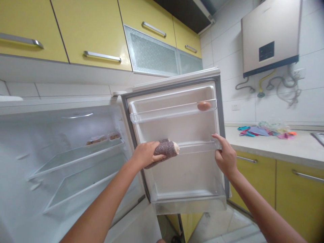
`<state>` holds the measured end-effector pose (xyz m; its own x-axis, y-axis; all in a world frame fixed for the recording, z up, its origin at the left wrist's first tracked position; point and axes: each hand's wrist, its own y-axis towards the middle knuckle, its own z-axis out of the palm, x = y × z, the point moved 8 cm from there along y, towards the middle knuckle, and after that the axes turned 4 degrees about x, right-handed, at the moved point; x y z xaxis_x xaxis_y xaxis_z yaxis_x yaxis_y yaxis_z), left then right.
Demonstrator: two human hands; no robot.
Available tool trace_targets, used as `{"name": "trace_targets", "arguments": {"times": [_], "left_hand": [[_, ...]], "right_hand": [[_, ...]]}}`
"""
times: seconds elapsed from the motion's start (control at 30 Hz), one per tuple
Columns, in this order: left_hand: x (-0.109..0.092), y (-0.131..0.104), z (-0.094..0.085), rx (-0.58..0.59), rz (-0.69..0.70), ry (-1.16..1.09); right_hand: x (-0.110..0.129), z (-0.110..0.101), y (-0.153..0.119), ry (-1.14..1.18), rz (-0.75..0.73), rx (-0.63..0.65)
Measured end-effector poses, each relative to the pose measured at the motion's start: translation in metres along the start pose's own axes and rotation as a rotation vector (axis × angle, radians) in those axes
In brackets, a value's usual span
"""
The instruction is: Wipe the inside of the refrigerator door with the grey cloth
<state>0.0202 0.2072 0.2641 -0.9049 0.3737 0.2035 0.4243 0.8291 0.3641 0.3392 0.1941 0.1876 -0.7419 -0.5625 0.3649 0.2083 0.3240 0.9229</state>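
While the fridge door [177, 135] stands open, the left hand [145, 154] has its fingers wrapped around a speckled grey roll [165, 149], held against the door's middle rack [199, 145]. The right hand [226, 157] grips the door's outer edge, thumb on the rack rim. One egg [204, 106] lies in the top rack. Trays [103, 138] sit on an inner shelf. Coloured bits [265, 131] lie on the desk [273, 146]. Wall heater [270, 35] above; no writing legible. Yellow cabinets [93, 30], white tiles.
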Motion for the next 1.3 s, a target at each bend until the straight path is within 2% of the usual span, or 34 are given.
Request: {"name": "trace_targets", "arguments": {"times": [0.2,0.37,0.47,0.57,0.67,0.77,0.9,0.97,1.03,1.2,1.3], "left_hand": [[-0.051,0.021,0.0,-0.008,0.053,0.042],[-0.114,0.054,0.001,-0.001,0.137,0.025],[-0.155,0.074,-0.002,0.008,0.191,-0.018],[-0.183,0.096,-0.006,0.091,0.236,-0.1],[-0.187,0.115,-0.008,0.226,0.266,-0.213],[-0.172,0.128,-0.006,0.324,0.289,-0.363],[-0.141,0.145,0.002,0.294,0.218,-0.314],[-0.135,0.152,0.004,0.251,0.176,-0.237],[-0.14,0.157,0.001,0.211,0.173,-0.181],[-0.176,0.159,-0.014,0.117,0.25,-0.115],[-0.178,0.157,-0.014,0.118,0.278,-0.111]], "right_hand": [[-0.008,0.001,-0.003,0.292,0.161,-0.041],[-0.019,0.003,-0.009,0.597,0.237,-0.114],[-0.021,0.0,-0.011,0.535,0.257,-0.104],[-0.025,-0.006,-0.012,0.377,0.298,-0.118],[-0.029,-0.008,-0.013,0.399,0.302,-0.151],[-0.027,-0.003,-0.012,0.479,0.246,-0.144],[-0.018,0.001,-0.012,0.419,0.179,-0.077],[-0.014,0.0,-0.011,0.336,0.157,-0.061],[-0.009,-0.003,-0.01,0.257,0.138,-0.055],[-0.001,-0.005,-0.007,0.148,0.089,-0.04],[0.001,-0.005,-0.007,0.106,0.059,-0.05]]}}
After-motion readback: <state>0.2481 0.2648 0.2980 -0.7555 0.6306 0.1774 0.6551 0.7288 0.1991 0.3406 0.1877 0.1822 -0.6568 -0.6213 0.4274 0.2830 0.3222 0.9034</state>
